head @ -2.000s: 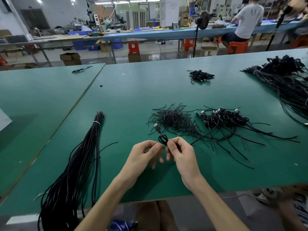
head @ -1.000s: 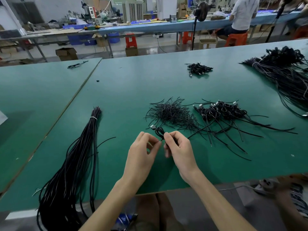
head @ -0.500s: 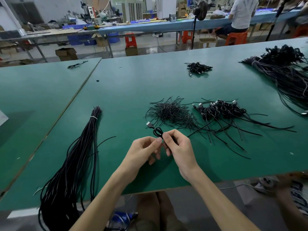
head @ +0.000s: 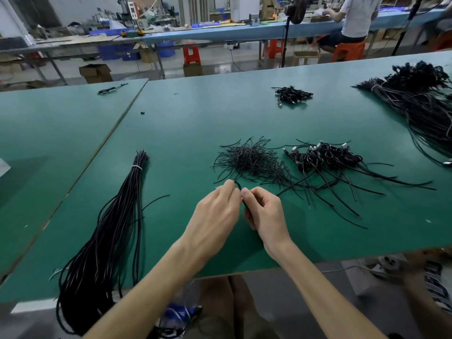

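Head camera, looking down at a green table (head: 195, 118) in a workshop. Near its front edge a person's two bare hands meet, and just beyond their fingertips lies a loose heap of thin black ties (head: 249, 160). The left hand (head: 215, 209) and the right hand (head: 265, 211) have their fingers curled in, pinching a short black cable (head: 241, 192) between them. Only a small dark stretch of it shows in the gap between the hands, just on the near side of the heap; the rest is hidden by the fingers. The close two-handed pinch suggests that the person is keeping the cable folded tight while binding it, and the heap lies within easy reach for that. Right of the heap, and touching its edge, is a pile of coiled cables (head: 325, 157) with plugs showing and loose tails trailing toward the table's front edge; these look like finished pieces set aside. Well to the left of the heap, a long bundle of cables (head: 117, 216) is tied near its top and hangs over the table's front edge, probably stock waiting its turn. Far behind the heap sits a smaller cluster of cables (head: 292, 94). Far to its right, a large dark mass of cables (head: 420, 99) lies near the table's right end.
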The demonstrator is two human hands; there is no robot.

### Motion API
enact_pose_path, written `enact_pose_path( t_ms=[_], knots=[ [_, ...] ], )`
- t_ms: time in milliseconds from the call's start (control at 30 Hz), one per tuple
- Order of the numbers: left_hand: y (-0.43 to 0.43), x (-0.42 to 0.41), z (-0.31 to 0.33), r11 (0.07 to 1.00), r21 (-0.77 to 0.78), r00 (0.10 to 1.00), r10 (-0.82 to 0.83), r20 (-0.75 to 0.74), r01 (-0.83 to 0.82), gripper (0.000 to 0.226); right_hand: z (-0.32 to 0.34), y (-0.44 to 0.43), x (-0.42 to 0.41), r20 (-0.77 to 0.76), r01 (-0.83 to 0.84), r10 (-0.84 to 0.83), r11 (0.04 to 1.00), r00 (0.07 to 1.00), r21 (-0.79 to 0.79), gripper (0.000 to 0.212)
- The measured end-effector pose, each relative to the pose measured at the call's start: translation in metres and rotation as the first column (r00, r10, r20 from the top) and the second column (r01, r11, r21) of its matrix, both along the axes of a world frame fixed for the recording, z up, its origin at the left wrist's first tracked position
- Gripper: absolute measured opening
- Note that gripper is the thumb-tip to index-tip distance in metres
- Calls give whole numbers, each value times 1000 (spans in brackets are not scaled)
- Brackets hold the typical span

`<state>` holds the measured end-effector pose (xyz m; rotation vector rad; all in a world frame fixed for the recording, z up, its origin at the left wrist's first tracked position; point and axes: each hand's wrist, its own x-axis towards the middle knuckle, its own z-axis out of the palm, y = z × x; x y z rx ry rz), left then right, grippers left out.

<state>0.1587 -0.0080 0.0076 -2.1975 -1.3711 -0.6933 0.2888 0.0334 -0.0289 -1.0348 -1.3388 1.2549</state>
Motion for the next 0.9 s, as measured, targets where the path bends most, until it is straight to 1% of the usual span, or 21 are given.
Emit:
enact_pose_path(
  t_ms=[33, 100, 133, 167, 200, 233, 300, 333, 367, 400, 433, 467, 500, 533, 567, 600, 633, 767, 833, 900],
  knots=[
    [0, -4, 4, 999, 3, 992, -35, -122, 36, 30, 0, 0, 0, 0, 1, -1, 1000, 1000, 0, 36],
    [-2, -15, 11, 995, 33, 942, -78, -328, 93, 19, -1, 0, -3, 7, -19, 19, 1000, 1000, 2, 38],
    [-2, -20, 14, 993, 44, 918, -84, -388, 110, 18, -1, -1, -3, 17, -37, 37, 999, 999, 6, 38],
    [-2, -24, 16, 990, 63, 908, -87, -410, 124, 18, -1, -1, -4, 28, -52, 51, 999, 998, 12, 38],
    [-1, -27, 17, 989, 78, 913, -82, -399, 123, 17, 0, -2, -4, 31, -61, 61, 998, 998, 20, 37],
    [-1, -29, 16, 990, 93, 933, -70, -352, 109, 14, 1, -3, -4, 24, -67, 66, 997, 998, 28, 35],
    [-1, -25, 10, 996, 86, 985, -17, -171, 33, 19, 2, -4, -2, 0, -64, 64, 997, 998, 35, 32],
    [-1, -20, 4, 998, 50, 999, 27, -36, -25, 20, 2, -5, -1, -8, -54, 55, 998, 998, 34, 30],
    [-2, -14, -2, 997, -29, 985, 76, 156, -72, 18, 1, -5, -1, -14, -42, 43, 999, 999, 32, 29],
    [-3, -9, -6, 984, -159, 913, 131, 386, -75, 15, 1, -4, 0, -25, -33, 34, 999, 999, 29, 27],
    [-3, -6, -10, 957, -290, 769, 185, 612, 1, 11, 0, -4, 0, -45, -31, 33, 999, 998, 30, 26],
    [-2, -5, -12, 917, -373, 568, 234, 789, 142, 10, 0, -4, 1, -65, -34, 36, 999, 997, 33, 26],
    [-1, -4, -12, 869, -399, 378, 278, 883, 293, 12, 0, -4, 1, -81, -39, 41, 999, 996, 36, 26],
    [-1, -6, -13, 825, -388, 245, 310, 919, 411, 18, 0, -3, 2, -93, -42, 46, 998, 995, 37, 26],
    [-1, -9, -13, 786, -366, 165, 328, 930, 499, 25, 0, -2, 2, -105, -47, 51, 998, 993, 38, 26],
    [-2, -11, -13, 755, -352, 135, 336, 932, 553, 30, 0, -2, 3, -114, -49, 53, 998, 992, 39, 24],
    [-2, -13, -12, 738, -360, 139, 345, 928, 572, 33, 0, -2, 2, -118, -53, 58, 998, 991, 41, 22],
    [3, -19, -10, 680, -462, 241, 399, 885, 570, 34, 0, -1, 2, -128, -57, 62, 997, 990, 46, 15],
    [4, -19, -10, 655, -473, 239, 418, 876, 590, 33, 0, -2, 2, -137, -61, 67, 997, 988, 47, 12],
    [3, -19, -10, 672, -453, 206, 418, 885, 585, 29, 1, -2, 2, -142, -84, 88, 996, 986, 39, 11]
  ],
)
